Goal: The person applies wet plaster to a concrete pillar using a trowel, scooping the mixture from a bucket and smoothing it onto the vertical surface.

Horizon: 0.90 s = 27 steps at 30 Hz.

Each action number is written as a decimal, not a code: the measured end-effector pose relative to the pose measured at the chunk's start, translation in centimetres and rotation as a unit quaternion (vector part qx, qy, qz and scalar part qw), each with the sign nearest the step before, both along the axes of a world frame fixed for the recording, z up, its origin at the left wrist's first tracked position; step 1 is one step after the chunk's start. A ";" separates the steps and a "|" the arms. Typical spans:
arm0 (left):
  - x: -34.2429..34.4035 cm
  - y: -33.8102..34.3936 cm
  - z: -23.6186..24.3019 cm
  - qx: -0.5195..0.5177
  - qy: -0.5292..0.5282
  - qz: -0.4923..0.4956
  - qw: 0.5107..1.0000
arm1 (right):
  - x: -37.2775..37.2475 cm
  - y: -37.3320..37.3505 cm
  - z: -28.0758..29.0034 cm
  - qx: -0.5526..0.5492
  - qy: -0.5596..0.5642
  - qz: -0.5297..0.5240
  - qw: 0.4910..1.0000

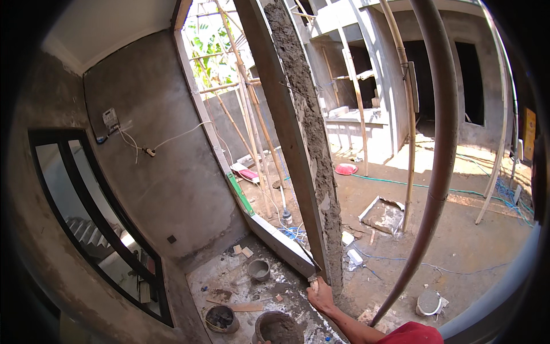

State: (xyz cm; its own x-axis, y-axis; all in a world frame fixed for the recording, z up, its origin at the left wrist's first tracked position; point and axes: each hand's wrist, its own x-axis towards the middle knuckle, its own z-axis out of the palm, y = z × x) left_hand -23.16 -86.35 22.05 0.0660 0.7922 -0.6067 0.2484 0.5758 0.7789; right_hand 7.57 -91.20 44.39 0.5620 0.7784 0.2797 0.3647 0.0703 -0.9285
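Note:
Reaching in from the lower right, my right hand (322, 297) is closed around the handle of a small trowel (313, 281). The trowel's thin blade points up and lies close to the foot of the grey column (309, 221); whether it touches cannot be told. Rough wet-looking mortar covers the column's right face, while its left face is smoother. A low sill (281, 239) with a pale top meets the column beside my hand. Below, a bucket of grey mortar (279, 329) stands at the lower edge. A skin-coloured sliver there may be my left hand (264, 342); its fingers are hidden.
A dark bucket (222, 318), a smaller grey bucket (259, 270) and a wooden board (246, 307) are on the splattered floor. A green level (240, 195) leans on the sill. A thick brown pole (438, 143) rises right of my arm. Bamboo scaffolding (252, 114) stands outside.

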 end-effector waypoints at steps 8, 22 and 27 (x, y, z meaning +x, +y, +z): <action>-3.6 -1.6 -2.4 0.020 0.020 -0.002 1.000 | 13.4 1.1 27.9 0.115 -0.193 -0.054 0.973; -4.7 1.1 -9.9 -0.031 -0.047 0.016 0.998 | 20.1 7.7 47.0 0.052 -0.194 0.073 0.977; -3.2 0.4 -7.7 -0.042 -0.043 0.012 0.998 | 21.1 9.9 46.7 0.033 -0.164 0.072 0.983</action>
State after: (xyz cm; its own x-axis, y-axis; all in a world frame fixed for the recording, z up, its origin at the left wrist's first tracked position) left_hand -26.38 -85.92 14.33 0.1016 0.7415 -0.6633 0.1679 0.6444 0.7461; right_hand 28.71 -81.28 91.10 0.3185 0.8174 0.4801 0.6259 0.1990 -0.7541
